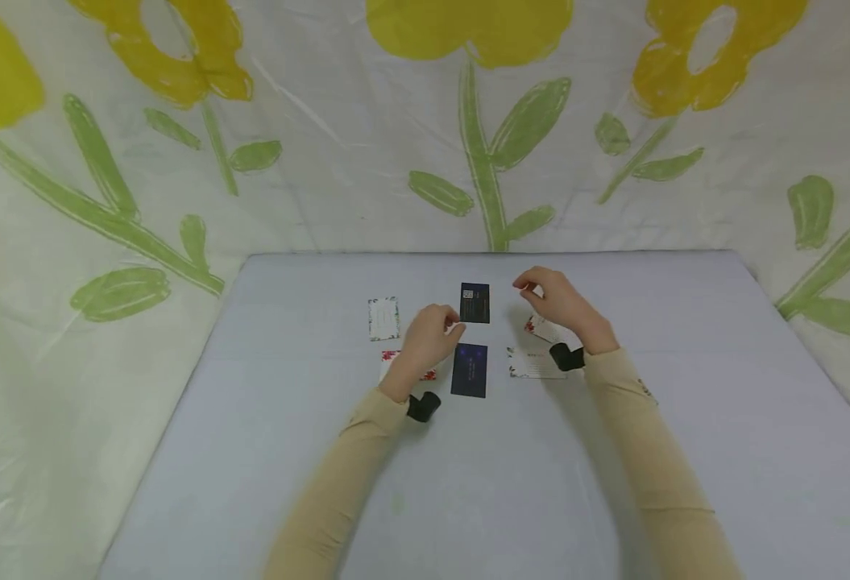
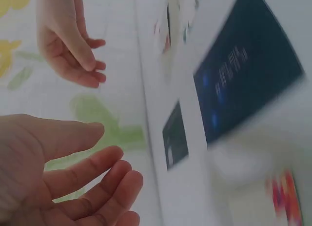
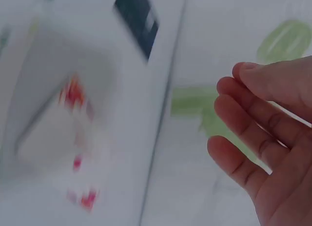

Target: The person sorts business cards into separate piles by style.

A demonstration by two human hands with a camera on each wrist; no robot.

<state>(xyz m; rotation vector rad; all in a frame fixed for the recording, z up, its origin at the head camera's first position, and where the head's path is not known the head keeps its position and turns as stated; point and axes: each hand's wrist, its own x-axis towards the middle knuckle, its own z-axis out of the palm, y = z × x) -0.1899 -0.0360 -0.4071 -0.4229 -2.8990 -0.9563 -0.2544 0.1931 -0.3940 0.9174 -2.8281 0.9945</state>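
My left hand (image 1: 430, 342) hovers above the table with loosely bent fingers and nothing in them. Below it lies a white card with red flowers (image 1: 390, 364), partly hidden by the hand. Just right of that is a dark blue card (image 1: 470, 370); a black card with a white square code (image 1: 474, 304) lies farther back. My right hand (image 1: 558, 300) is also raised and holds nothing, its thumb close to the fingertips. Beneath it sits another white card with red flowers (image 3: 58, 143), blurred in the right wrist view, beside a white leaf-patterned card (image 1: 535, 364).
A white card with a leafy border (image 1: 384, 319) lies at the back left of the group. The pale table (image 1: 250, 451) ends at a back edge, beyond which hangs a white sheet painted with yellow flowers (image 1: 468, 32). A black wrist mount (image 1: 425, 407) sits under each wrist.
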